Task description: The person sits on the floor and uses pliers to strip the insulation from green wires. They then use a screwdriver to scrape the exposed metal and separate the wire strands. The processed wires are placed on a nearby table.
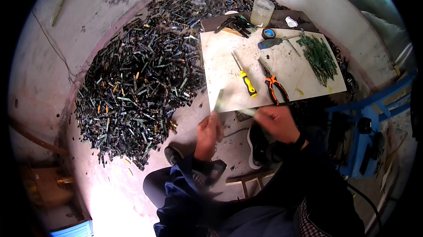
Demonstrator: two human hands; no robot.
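Note:
Pinched upright in my left hand [209, 134] is a thin dark strip [218, 101], just off the near edge of the white board [221, 72]. My right hand [279, 123] grips a narrow pale strip [246, 111], blurred, that points left towards the other hand. Whether the two strips touch, I cannot tell. Ahead on the board lie a yellow-and-black screwdriver [245, 78] and long-nose pliers [273, 85] with orange-and-black handles. A dark-handled screwdriver [272, 43] lies farther back, beside a roll of black tape [268, 33]. Green circuit-board strips [318, 57] are heaped at the right.
A large heap of dark strips [142, 82] covers the floor to the left and behind the board. A plastic cup of cloudy liquid [262, 14] stands at the back near several black strips [236, 25]. To the right is a blue chair [358, 151]. My shoes [257, 146] are below.

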